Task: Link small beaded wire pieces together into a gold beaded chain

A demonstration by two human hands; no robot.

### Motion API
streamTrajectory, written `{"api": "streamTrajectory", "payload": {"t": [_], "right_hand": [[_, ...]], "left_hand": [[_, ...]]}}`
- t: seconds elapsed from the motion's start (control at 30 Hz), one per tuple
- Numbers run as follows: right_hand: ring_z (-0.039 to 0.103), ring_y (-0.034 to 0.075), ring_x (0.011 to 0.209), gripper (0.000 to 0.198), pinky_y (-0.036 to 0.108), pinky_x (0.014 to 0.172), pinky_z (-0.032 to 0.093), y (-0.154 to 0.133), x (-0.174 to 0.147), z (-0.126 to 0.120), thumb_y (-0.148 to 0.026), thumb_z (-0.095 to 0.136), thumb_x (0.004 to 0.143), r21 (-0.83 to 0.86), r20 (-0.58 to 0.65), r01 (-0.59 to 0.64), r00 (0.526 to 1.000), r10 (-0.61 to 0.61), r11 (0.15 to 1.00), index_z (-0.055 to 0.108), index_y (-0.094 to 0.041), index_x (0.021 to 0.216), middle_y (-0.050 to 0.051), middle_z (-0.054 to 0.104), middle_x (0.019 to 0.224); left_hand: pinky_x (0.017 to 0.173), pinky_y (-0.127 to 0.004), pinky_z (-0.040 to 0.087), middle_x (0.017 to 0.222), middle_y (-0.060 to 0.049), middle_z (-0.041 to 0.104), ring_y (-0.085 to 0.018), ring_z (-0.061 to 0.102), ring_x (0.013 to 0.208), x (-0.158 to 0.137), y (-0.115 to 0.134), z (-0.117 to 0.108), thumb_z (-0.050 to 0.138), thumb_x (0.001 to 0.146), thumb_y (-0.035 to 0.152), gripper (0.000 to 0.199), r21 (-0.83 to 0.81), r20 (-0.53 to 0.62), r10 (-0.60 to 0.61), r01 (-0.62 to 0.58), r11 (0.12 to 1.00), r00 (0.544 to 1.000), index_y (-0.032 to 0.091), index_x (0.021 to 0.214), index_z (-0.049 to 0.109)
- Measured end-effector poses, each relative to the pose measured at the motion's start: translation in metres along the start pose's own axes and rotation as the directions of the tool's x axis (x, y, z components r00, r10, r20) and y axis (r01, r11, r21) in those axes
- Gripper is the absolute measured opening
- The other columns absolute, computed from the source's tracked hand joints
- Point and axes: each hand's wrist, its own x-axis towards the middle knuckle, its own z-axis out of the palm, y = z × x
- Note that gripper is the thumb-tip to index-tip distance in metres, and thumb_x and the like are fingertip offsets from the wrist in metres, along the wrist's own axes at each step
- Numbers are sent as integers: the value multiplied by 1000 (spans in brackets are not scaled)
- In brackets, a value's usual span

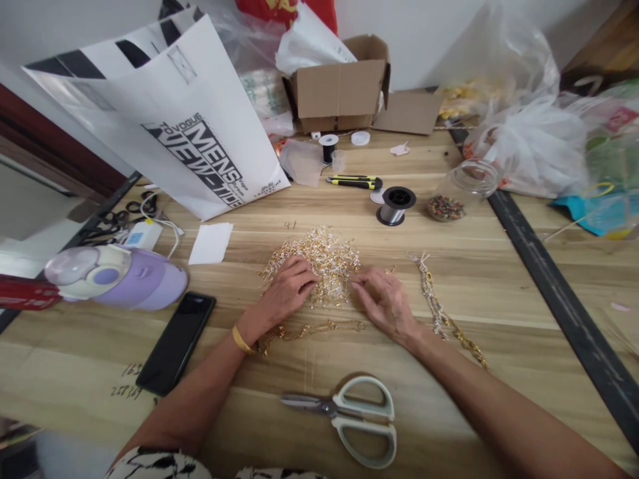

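A heap of small gold and clear beads and pins (324, 256) lies on the wooden table (499, 279). My left hand (288, 287) rests with curled fingers on the heap's near left side. My right hand (384, 299) touches the heap's right edge, fingertips pinched at small pieces; what they hold is too small to tell. A strung gold chain (319, 328) lies just in front of both hands. A second beaded strand (442, 313) runs along the table right of my right hand.
White-handled scissors (349, 419) lie near the front edge. A black phone (177, 342) and lilac bottle (120, 276) sit left. Behind the heap: a wire spool (395, 205), a yellow knife (354, 181), a bead jar (462, 189), a paper bag (190, 133), a cardboard box (339, 90).
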Motion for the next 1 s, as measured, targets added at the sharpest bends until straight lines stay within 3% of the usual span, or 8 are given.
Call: {"api": "streamTrajectory", "payload": {"t": [0.43, 0.7, 1.0], "right_hand": [[56, 17, 72, 11, 31, 67, 43, 1, 0, 0, -21, 48, 92, -10, 3, 12, 1000, -12, 1000, 57, -19, 86, 4, 62, 77], [56, 18, 74, 10, 31, 69, 44, 2, 0, 0, -21, 49, 92, -12, 12, 8, 1000, -8, 1000, 57, -19, 87, 5, 62, 78], [56, 17, 73, 10, 30, 68, 43, 1, 0, 0, -21, 49, 92, -19, -3, 9, 1000, -9, 1000, 58, -19, 86, 4, 63, 79]], "left_hand": [[86, -38, 45, 78, -6, 63, -20, 53, 91, -2, -9, -5, 61, 85, 26, 15, -7, 27, -20, 20, 1000, 999, 15, 75, 64], [86, -38, 45, 80, -6, 63, -21, 53, 96, 0, -4, -6, 58, 87, 21, 13, -62, 93, 52, -46, 997, 994, 16, 81, 68], [87, -39, 47, 86, -8, 69, -21, 56, 98, -3, -16, -2, 59, 85, 16, 10, -127, -55, -11, 4, 992, 998, 16, 87, 69]]}}
